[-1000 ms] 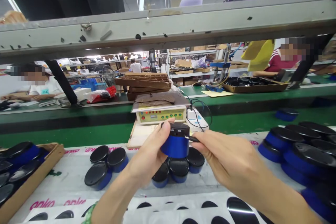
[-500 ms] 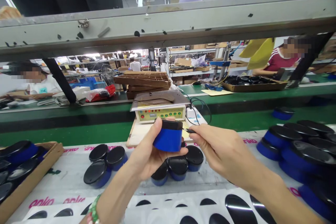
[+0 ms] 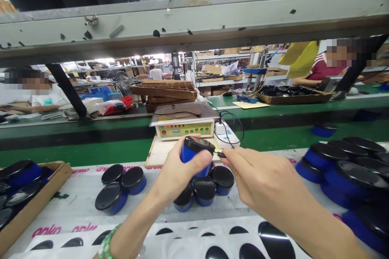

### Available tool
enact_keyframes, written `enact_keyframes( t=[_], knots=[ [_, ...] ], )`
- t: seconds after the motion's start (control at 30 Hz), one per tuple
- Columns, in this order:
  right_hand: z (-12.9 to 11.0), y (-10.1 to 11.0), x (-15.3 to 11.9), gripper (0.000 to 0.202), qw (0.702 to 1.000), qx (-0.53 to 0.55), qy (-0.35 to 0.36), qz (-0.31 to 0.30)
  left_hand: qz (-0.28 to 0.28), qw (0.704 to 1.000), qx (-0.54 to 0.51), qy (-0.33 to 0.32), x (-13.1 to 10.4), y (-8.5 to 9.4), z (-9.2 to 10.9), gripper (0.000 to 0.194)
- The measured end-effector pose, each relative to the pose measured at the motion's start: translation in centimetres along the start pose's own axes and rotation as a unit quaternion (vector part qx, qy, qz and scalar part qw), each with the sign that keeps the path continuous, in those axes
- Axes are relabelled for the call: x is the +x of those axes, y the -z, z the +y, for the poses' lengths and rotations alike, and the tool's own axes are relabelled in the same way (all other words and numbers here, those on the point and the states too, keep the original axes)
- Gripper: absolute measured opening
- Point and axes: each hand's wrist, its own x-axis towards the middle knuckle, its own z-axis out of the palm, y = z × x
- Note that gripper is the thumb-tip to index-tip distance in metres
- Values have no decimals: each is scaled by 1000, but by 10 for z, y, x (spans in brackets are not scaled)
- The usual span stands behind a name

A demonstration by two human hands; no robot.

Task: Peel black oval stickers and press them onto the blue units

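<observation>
My left hand (image 3: 179, 174) grips a round blue case with a glossy black top (image 3: 189, 156), its thumb across the front, above the bench. A thin black cable plug (image 3: 219, 154) is pinched in my right hand (image 3: 258, 174), its tip touching or very close to the right side of the case. Below the hands stand several similar cases (image 3: 204, 189). Another small group (image 3: 111, 197) is to the left. Whether the tip is inside the case cannot be made out.
A yellow-fronted instrument (image 3: 185, 129) sits behind the hands. Cases fill a cardboard box (image 3: 42, 194) at left and a stack (image 3: 358, 182) at right. Black pieces on white sheets (image 3: 276, 240) lie in front. A metal shelf beam (image 3: 212, 20) crosses above. People sit beyond the green belt.
My left hand has turned the case, and its thumb has moved from the left edge across its front. My right hand still pinches the plug near the case's right side.
</observation>
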Motion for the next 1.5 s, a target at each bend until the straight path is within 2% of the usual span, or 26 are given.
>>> enact_keyframes(
  t=[0.07, 0.13, 0.2, 0.23, 0.27, 0.33, 0.4, 0.43, 0.5, 0.57, 0.67, 0.87, 1.07, 1.23, 1.3, 1.37, 1.43, 1.5],
  knots=[
    [-3, -1, -1, 25, 1000, -21, 2, 18, 21, 995, 84, -52, -3, -4, 0, 53],
    [-3, -4, 0, 26, 1000, 4, -8, 16, 37, 986, 148, -73, -5, -4, 0, 51],
    [0, -9, 1, 24, 994, 94, -45, -24, 34, 963, 238, -119, -5, -1, 0, 54],
    [2, -12, 3, 23, 985, 151, -66, -52, 36, 941, 296, -163, -4, 2, -1, 58],
    [3, -16, 4, 22, 972, 206, -86, -72, 44, 905, 362, -219, -4, 5, -2, 63],
    [5, -24, 7, 19, 949, 283, -114, -75, 77, 799, 484, -348, -4, 12, -3, 69],
    [4, -31, 9, 17, 936, 329, -117, -43, 102, 692, 541, -468, -4, 16, -2, 64],
    [3, -34, 9, 16, 931, 347, -115, -25, 98, 652, 545, -518, -5, 17, -1, 59],
    [0, -38, 8, 15, 924, 367, -112, 5, 70, 596, 531, -598, -6, 17, 4, 47],
    [-1, -39, 6, 14, 922, 371, -112, 20, 46, 556, 525, -643, -7, 15, 9, 33],
    [-2, -40, 2, 14, 926, 361, -109, 26, 35, 524, 538, -660, -8, 12, 17, 25],
    [-6, -39, 2, 15, 931, 353, -90, 40, 23, 520, 565, -639, -14, 10, 23, 25],
    [-10, -42, 3, 17, 942, 321, -96, 34, 9, 555, 572, -604, -14, 13, 26, 22],
    [-10, -42, 0, 16, 939, 328, -95, 45, -4, 564, 573, -594, -9, 22, 19, 21],
    [-8, -41, 0, 12, 936, 338, -90, 30, 14, 595, 563, -573, -10, 25, 17, 24],
    [-6, -40, 2, 9, 938, 339, -77, 2, 28, 642, 568, -514, -10, 27, 17, 38],
    [-2, -36, 4, 11, 946, 318, -42, -50, 2, 685, 583, -436, -9, 30, 18, 61],
    [5, -26, 5, 18, 958, 268, 7, -98, -42, 714, 586, -381, -4, 33, 20, 69]
  ],
)
